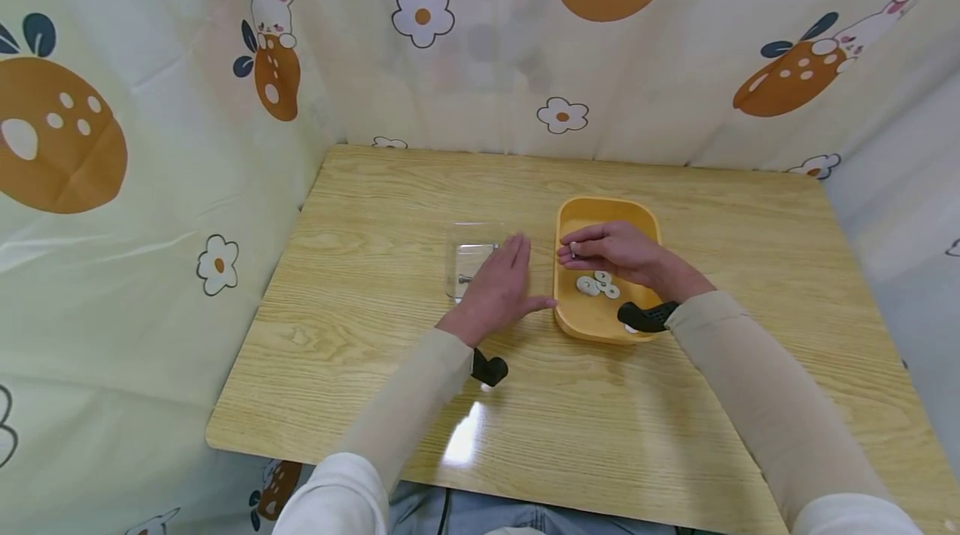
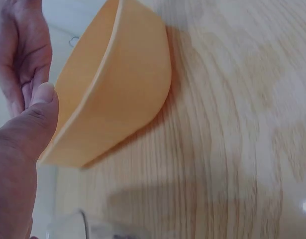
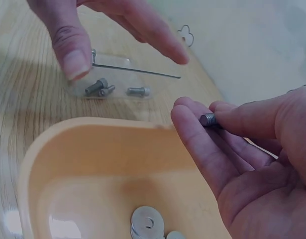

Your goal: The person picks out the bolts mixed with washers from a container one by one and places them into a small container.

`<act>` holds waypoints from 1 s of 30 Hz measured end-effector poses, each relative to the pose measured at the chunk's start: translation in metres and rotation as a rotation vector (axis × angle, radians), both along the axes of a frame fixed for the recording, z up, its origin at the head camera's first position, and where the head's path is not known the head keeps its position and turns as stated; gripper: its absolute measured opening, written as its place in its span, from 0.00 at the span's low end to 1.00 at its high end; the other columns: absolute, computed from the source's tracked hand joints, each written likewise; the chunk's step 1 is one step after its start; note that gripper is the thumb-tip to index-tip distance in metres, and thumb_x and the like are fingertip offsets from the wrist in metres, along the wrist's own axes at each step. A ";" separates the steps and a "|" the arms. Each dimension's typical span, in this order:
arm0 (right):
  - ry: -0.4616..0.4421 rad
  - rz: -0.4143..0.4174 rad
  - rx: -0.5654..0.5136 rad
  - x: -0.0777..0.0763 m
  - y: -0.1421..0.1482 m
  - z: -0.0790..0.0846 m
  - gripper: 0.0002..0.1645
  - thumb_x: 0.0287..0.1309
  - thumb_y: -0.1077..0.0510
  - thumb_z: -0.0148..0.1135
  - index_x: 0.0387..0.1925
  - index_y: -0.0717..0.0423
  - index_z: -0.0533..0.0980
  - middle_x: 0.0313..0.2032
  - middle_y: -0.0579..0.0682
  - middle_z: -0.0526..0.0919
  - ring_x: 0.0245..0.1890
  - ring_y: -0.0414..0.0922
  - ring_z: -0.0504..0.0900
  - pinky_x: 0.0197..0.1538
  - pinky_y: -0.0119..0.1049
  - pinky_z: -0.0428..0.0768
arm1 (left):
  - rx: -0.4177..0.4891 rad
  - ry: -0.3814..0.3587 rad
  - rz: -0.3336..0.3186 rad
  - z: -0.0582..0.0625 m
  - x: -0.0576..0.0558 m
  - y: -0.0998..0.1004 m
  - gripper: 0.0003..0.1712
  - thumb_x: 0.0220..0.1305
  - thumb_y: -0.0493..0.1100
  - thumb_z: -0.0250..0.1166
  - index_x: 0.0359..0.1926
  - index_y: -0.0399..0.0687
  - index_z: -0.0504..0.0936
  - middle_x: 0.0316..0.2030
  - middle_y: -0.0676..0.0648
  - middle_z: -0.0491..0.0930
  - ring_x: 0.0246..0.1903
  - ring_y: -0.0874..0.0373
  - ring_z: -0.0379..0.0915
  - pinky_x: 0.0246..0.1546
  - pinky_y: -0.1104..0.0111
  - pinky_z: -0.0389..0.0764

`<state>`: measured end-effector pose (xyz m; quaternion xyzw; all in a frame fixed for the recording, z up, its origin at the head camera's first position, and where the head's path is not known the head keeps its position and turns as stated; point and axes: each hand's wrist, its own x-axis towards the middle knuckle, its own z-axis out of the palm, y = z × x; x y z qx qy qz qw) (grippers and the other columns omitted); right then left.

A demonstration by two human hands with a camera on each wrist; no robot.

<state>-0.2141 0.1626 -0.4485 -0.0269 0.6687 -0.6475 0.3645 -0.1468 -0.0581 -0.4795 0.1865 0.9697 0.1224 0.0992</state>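
Above the orange bin, my right hand pinches a small threaded metal screw between thumb and fingers. Its threaded end shows in the right wrist view; the fingers hide the rest. My left hand reaches over the near side of a clear plastic box, fingers straight and thumb spread out towards the bin's rim. Whether that thumb touches the rim I cannot tell. Several metal bolts and a thin dark rod lie at the box. Several washers lie on the bin's floor.
Both containers stand on a wood-grain table, the box left of the bin. A patterned curtain hangs behind the table and at its sides. Black wrist mounts stick out below both hands.
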 end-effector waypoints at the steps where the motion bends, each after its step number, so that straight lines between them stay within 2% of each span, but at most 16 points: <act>1: -0.006 -0.001 -0.004 0.000 -0.001 0.000 0.26 0.73 0.66 0.49 0.66 0.78 0.62 0.50 0.60 0.84 0.49 0.46 0.86 0.58 0.41 0.81 | 0.001 -0.005 0.007 0.001 0.000 -0.004 0.63 0.62 0.74 0.56 0.78 0.37 0.40 0.79 0.40 0.41 0.79 0.50 0.37 0.78 0.61 0.47; 8: -0.014 -0.003 -0.010 -0.001 -0.008 -0.002 0.26 0.73 0.66 0.49 0.66 0.78 0.61 0.43 0.52 0.87 0.48 0.46 0.87 0.62 0.46 0.77 | 0.041 -0.015 0.073 0.000 -0.002 -0.033 0.63 0.62 0.71 0.58 0.78 0.37 0.39 0.79 0.39 0.41 0.79 0.49 0.36 0.78 0.59 0.48; 12: -0.010 -0.009 -0.019 -0.001 -0.012 -0.002 0.24 0.72 0.68 0.48 0.65 0.77 0.63 0.42 0.52 0.87 0.48 0.46 0.87 0.64 0.48 0.74 | 0.053 -0.018 0.101 -0.002 -0.002 -0.049 0.64 0.61 0.72 0.60 0.78 0.36 0.38 0.79 0.38 0.40 0.79 0.48 0.36 0.78 0.58 0.48; 18: -0.011 0.004 -0.027 -0.002 -0.020 -0.001 0.24 0.74 0.67 0.46 0.66 0.76 0.62 0.43 0.51 0.87 0.50 0.46 0.86 0.63 0.46 0.76 | 0.082 -0.011 0.129 -0.007 -0.001 -0.068 0.67 0.59 0.71 0.63 0.77 0.34 0.38 0.79 0.36 0.40 0.79 0.46 0.36 0.78 0.59 0.46; 21: -0.015 0.010 -0.018 -0.003 -0.026 -0.001 0.24 0.74 0.67 0.46 0.66 0.75 0.63 0.45 0.52 0.86 0.50 0.45 0.86 0.64 0.46 0.76 | 0.081 -0.013 0.145 -0.009 -0.001 -0.076 0.67 0.58 0.70 0.64 0.77 0.34 0.38 0.79 0.36 0.40 0.79 0.46 0.37 0.78 0.59 0.45; 26: -0.018 0.012 -0.015 -0.003 -0.040 -0.002 0.23 0.72 0.68 0.48 0.65 0.75 0.64 0.44 0.53 0.87 0.50 0.47 0.86 0.67 0.51 0.70 | 0.046 -0.032 0.155 -0.012 0.000 -0.083 0.68 0.57 0.69 0.66 0.77 0.33 0.39 0.79 0.36 0.39 0.79 0.46 0.37 0.78 0.59 0.46; 30: -0.001 0.023 -0.009 -0.003 -0.052 -0.003 0.22 0.71 0.69 0.49 0.63 0.75 0.66 0.42 0.52 0.87 0.50 0.48 0.86 0.65 0.50 0.73 | 0.046 -0.029 0.156 -0.015 -0.001 -0.086 0.68 0.57 0.69 0.66 0.77 0.33 0.40 0.78 0.36 0.39 0.79 0.45 0.37 0.78 0.58 0.47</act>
